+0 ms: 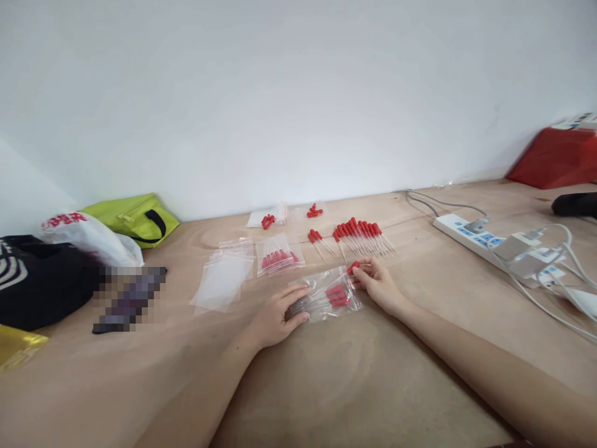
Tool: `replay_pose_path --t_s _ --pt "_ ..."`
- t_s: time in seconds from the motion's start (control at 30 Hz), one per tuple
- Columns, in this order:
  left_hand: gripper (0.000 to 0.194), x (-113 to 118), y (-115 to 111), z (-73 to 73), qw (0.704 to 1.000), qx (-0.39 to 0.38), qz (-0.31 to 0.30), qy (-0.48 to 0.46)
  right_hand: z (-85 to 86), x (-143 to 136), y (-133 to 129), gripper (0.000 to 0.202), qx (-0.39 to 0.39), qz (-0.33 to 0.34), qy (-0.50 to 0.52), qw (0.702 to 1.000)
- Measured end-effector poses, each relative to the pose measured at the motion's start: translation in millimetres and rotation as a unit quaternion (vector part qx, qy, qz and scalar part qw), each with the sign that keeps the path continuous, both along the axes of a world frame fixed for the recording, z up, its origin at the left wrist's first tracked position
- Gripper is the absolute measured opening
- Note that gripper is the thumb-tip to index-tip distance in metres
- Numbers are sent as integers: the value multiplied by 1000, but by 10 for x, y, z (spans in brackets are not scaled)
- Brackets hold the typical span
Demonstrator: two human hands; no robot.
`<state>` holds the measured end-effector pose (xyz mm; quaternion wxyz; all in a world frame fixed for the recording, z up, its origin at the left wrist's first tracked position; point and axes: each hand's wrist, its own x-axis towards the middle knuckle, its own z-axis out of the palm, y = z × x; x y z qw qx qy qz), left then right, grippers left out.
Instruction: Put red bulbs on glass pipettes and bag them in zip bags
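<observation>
My left hand (280,314) grips the left end of a clear zip bag (321,311), thumb and fingers closed on it. Inside the bag lie several droppers with red bulbs (337,296), their thin clear stems pointing left. At the bag's open right end, my right hand (373,281) pinches the red bulb of another dropper (353,267); its stem is hard to make out. Just behind the right hand is a row of loose red-bulbed droppers (359,230), with a few more droppers (316,236) to its left.
A filled bag of droppers (280,256) lies beside a stack of flat zip bags (224,277). Small red bulbs (268,221) sit near the wall. A power strip (480,239) with cables stands right; a green bag (135,218), white plastic bag (88,239) and black bag (41,286) lie left.
</observation>
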<state>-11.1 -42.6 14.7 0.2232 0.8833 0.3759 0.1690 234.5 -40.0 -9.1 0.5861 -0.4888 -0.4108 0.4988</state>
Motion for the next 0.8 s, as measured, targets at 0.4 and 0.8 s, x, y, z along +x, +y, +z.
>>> replay_pose_path --t_s 0.4,0.8 --pt "38 18 9 14 1000 -3 -9 2 -46 37 -2 17 95 78 -294 948" --pt "31 32 2 19 999 14 -37 35 183 36 726 14 1 -41 -574 818"
